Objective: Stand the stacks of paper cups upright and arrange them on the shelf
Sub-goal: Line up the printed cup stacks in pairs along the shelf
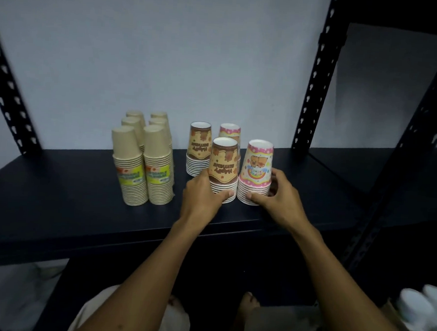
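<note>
The fingers (227, 193) of the left hand (202, 197) are curling around the lower rims of the front brown birthday cup stack (223, 165), with the thumb pressing on the stack's left side; the hand is closing on this stack. The fingers (272, 184) of the right hand (278, 194) are wrapping around the base of the front pink birthday cup stack (256, 171), thumb at the front and the other fingers at the right side, gripping it. Both stacks are standing upright, mouths down, just beside each other at the centre of the frame, near the front edge of the black shelf (69, 207).

Behind them, a second brown birthday cup stack (199, 148) and a second pink birthday cup stack (229, 130) are standing upright, the pink one partly hidden. To the left of centre, six plain kraft cup stacks (146, 155) are standing in two rows running front to back, close together; the two front ones are carrying yellow-green labels (145, 177). Whether the rear stacks are touching cannot be told.

Black perforated uprights (317, 76) are framing the shelf against a pale wall (168, 47). At the lower right of the frame, white cups in a cardboard box (397, 327) are showing, blurred.
</note>
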`<state>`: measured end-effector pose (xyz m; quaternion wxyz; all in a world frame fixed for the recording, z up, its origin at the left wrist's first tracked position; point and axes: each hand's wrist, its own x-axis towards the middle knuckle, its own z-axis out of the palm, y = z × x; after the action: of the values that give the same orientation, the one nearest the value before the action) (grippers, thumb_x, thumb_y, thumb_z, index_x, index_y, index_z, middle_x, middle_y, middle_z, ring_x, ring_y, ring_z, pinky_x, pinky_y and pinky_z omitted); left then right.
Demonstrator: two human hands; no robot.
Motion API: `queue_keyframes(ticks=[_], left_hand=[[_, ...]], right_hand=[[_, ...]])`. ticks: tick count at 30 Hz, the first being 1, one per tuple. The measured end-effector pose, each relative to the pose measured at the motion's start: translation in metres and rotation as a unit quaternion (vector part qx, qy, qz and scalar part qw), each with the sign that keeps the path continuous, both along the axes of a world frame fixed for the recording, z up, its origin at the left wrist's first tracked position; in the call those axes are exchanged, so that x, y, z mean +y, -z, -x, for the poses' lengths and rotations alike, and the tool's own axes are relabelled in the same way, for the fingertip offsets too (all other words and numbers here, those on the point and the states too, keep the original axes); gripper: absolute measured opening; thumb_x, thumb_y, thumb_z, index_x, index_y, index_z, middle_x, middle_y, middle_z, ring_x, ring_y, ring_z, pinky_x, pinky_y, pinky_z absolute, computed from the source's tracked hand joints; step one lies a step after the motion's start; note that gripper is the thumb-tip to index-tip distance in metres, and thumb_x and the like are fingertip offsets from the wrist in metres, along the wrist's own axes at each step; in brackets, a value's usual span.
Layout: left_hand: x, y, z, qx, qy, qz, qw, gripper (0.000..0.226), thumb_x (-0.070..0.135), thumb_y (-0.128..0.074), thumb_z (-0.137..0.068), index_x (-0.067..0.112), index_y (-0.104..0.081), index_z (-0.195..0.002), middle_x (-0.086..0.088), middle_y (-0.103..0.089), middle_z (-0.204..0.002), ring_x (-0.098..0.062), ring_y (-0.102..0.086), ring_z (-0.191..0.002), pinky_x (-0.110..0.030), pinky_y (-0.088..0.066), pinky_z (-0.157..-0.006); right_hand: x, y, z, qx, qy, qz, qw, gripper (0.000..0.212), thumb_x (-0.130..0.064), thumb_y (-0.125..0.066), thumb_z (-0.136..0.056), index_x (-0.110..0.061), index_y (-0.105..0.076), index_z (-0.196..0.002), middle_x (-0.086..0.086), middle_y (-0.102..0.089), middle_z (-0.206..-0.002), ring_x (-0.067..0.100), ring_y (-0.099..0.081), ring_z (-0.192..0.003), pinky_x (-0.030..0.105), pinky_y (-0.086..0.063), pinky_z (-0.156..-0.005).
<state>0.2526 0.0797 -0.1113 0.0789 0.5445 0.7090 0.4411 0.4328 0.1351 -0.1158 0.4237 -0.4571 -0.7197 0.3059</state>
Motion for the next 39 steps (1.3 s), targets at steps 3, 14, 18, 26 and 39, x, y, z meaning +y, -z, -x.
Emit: queue_keyframes(ticks=[3, 14, 18, 26, 39], left_hand=[[-0.006, 0.002, 0.002, 0.003, -0.009, -0.006, 1.0, 0.064, 0.039, -0.079, -0.073, 0.016, -0.054, -0.127, -0.002, -0.064, -0.124, -0.024, -0.059, -0.114, -0.034, -0.049, -0.09], [-0.008, 0.002, 0.003, -0.026, -0.056, 0.006, 0.998, 0.065, 0.03, -0.075, -0.08, 0.011, -0.034, -0.127, -0.011, -0.057, -0.132, -0.032, -0.056, -0.118, -0.039, -0.046, -0.093], [-0.008, 0.001, 0.002, -0.027, -0.052, 0.007, 0.998, 0.064, 0.022, -0.072, -0.083, 0.011, -0.03, -0.131, -0.01, -0.052, -0.137, -0.03, -0.053, -0.122, -0.038, -0.045, -0.096], [-0.004, -0.003, 0.004, -0.023, -0.067, 0.016, 0.997, 0.062, 0.019, -0.069, -0.084, 0.011, -0.032, -0.134, -0.009, -0.052, -0.137, -0.029, -0.053, -0.122, -0.039, -0.045, -0.096], [-0.002, 0.001, 0.006, -0.029, -0.076, -0.003, 0.997, 0.066, 0.015, -0.07, -0.082, 0.009, -0.032, -0.136, -0.011, -0.051, -0.137, -0.029, -0.052, -0.123, -0.042, -0.047, -0.099]], right_hand=[[0.002, -0.002, 0.009, -0.004, 0.004, -0.008, 1.0, 0.077, -0.026, -0.085, -0.069, -0.026, -0.046, -0.134, -0.006, -0.057, -0.125, 0.007, -0.058, -0.105, 0.02, -0.048, -0.086], [0.005, -0.004, 0.036, -0.004, 0.01, -0.004, 1.0, 0.072, -0.019, -0.081, -0.075, -0.017, -0.044, -0.137, 0.0, -0.059, -0.132, 0.003, -0.051, -0.102, 0.018, -0.042, -0.087], [0.006, -0.001, 0.037, -0.012, 0.022, -0.018, 1.0, 0.073, -0.023, -0.082, -0.073, -0.018, -0.045, -0.136, 0.001, -0.059, -0.131, 0.005, -0.053, -0.106, 0.021, -0.044, -0.088], [0.009, 0.0, 0.039, -0.043, 0.026, -0.038, 0.998, 0.071, -0.028, -0.08, -0.072, -0.024, -0.048, -0.135, 0.001, -0.055, -0.125, 0.013, -0.054, -0.111, 0.027, -0.047, -0.092], [0.005, -0.002, 0.049, -0.016, 0.019, -0.049, 0.999, 0.068, -0.022, -0.081, -0.075, -0.015, -0.048, -0.134, 0.001, -0.06, -0.128, 0.014, -0.057, -0.113, 0.022, -0.045, -0.09]])
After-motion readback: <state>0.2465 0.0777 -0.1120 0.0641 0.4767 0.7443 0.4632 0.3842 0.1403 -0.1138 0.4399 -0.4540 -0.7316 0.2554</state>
